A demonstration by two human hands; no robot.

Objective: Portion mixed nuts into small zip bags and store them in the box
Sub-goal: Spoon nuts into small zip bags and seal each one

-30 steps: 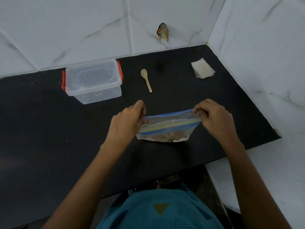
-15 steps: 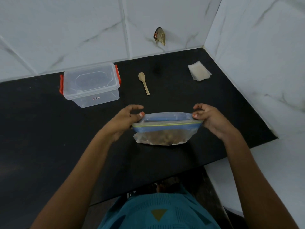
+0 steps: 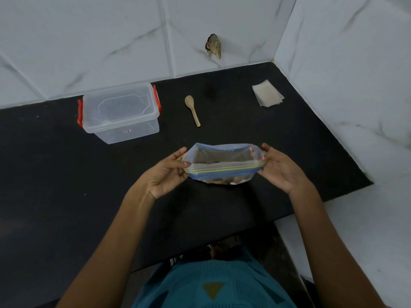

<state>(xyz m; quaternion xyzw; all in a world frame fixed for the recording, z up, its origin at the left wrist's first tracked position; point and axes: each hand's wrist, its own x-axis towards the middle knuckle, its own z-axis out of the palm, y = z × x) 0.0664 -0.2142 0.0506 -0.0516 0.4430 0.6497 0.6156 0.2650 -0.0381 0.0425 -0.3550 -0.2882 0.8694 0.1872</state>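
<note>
A large zip bag (image 3: 222,172) with a blue and green seal stands on the black counter, its mouth spread wide, mixed nuts showing at the bottom. My left hand (image 3: 166,174) pinches its left end and my right hand (image 3: 280,170) pinches its right end. A clear plastic box (image 3: 120,113) with red clips and its lid on sits at the back left. A wooden spoon (image 3: 192,110) lies between the box and the bag. A stack of small empty zip bags (image 3: 268,93) lies at the back right.
The black counter (image 3: 55,174) ends at a white marble wall behind and another on the right. Its front edge runs just above my teal shirt (image 3: 211,285). A small brownish scrap (image 3: 213,46) sticks to the back wall.
The bag's mouth went from sealed flat to pulled wide apart. Both hands shifted to the bag's two ends with palms turned up, and the view tilted slightly.
</note>
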